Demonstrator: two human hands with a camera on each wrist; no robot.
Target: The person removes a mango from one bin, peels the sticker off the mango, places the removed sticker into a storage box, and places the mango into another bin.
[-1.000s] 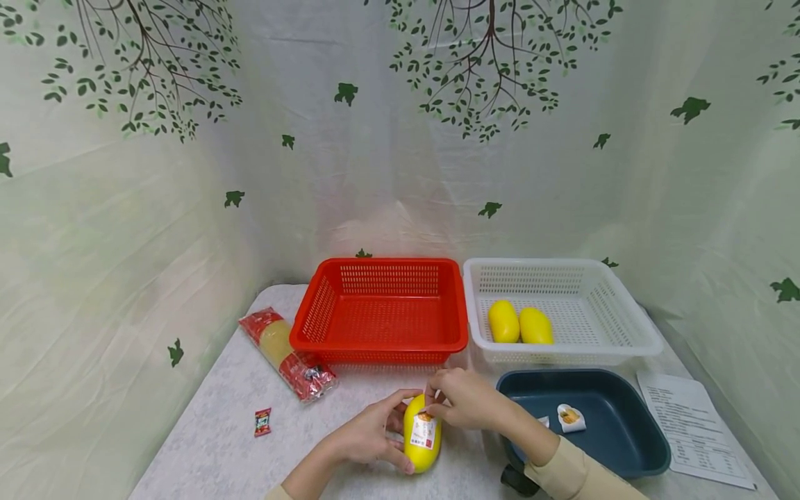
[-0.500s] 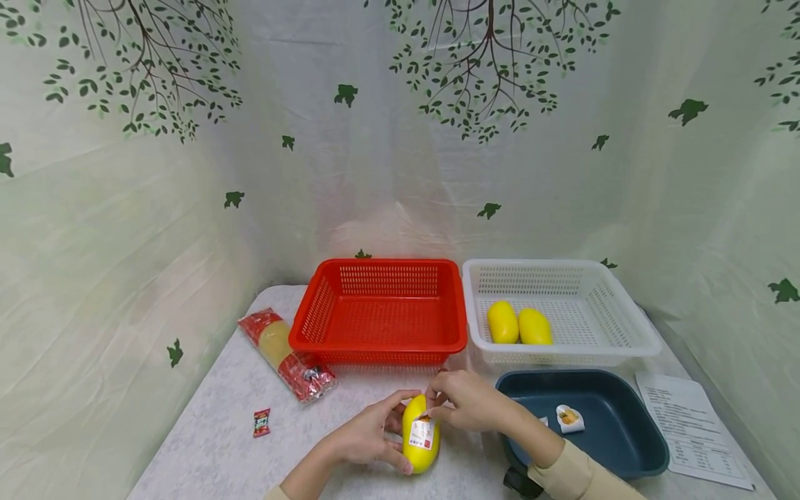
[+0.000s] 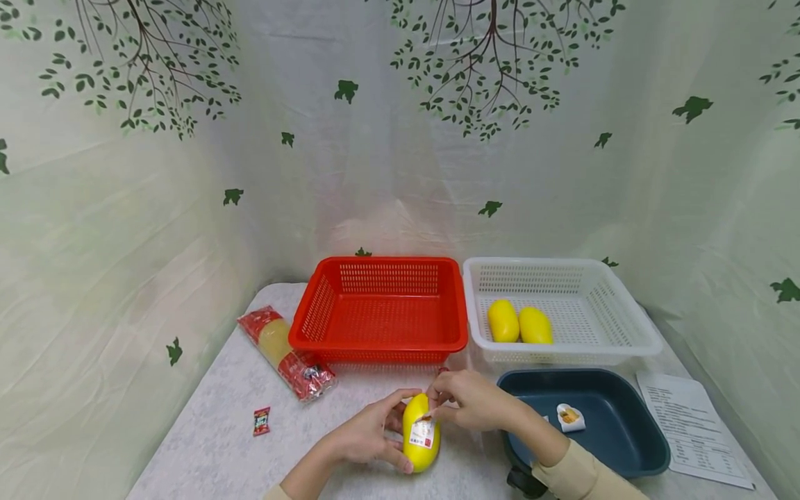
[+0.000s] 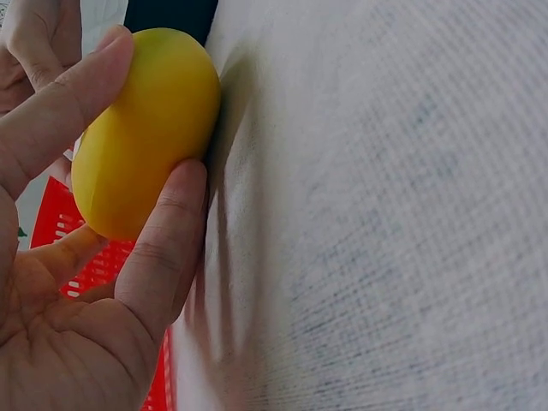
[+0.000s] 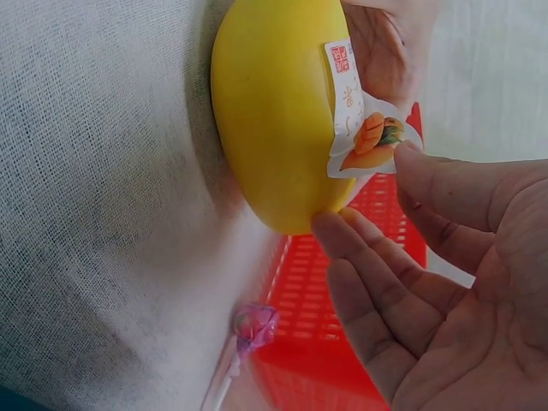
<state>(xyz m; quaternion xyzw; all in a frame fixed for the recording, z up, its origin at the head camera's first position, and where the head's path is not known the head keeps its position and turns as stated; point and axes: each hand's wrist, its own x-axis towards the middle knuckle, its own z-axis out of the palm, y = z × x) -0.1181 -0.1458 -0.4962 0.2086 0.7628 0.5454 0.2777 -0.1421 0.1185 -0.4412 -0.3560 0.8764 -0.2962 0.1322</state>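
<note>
A yellow mango (image 3: 421,460) stands on the table in front of the red basket, with a white sticker (image 3: 421,435) on its side. My left hand (image 3: 369,432) grips the mango from the left, thumb and fingers around it. From the right, my right hand (image 3: 469,403) pinches the sticker's upper end between thumb and index finger. In the right wrist view the sticker (image 5: 370,141) is partly lifted and bent away from the peel, its printed mango picture showing. Other right-hand fingertips touch the mango's end. The left wrist view shows the mango's plain side (image 4: 150,128).
Behind stand a red basket (image 3: 378,355) and a white basket (image 3: 600,347) holding two mangoes (image 3: 520,326). A dark blue tray (image 3: 615,417) at right holds a curled sticker (image 3: 570,418), beside a printed sheet (image 3: 696,430). A noodle-like packet (image 3: 287,354), small red sachet (image 3: 262,421) and lollipop (image 5: 255,327) lie about.
The sticker's top end has been peeled further down and folded over from the mango. My right hand has shifted very slightly; the left hand keeps its hold.
</note>
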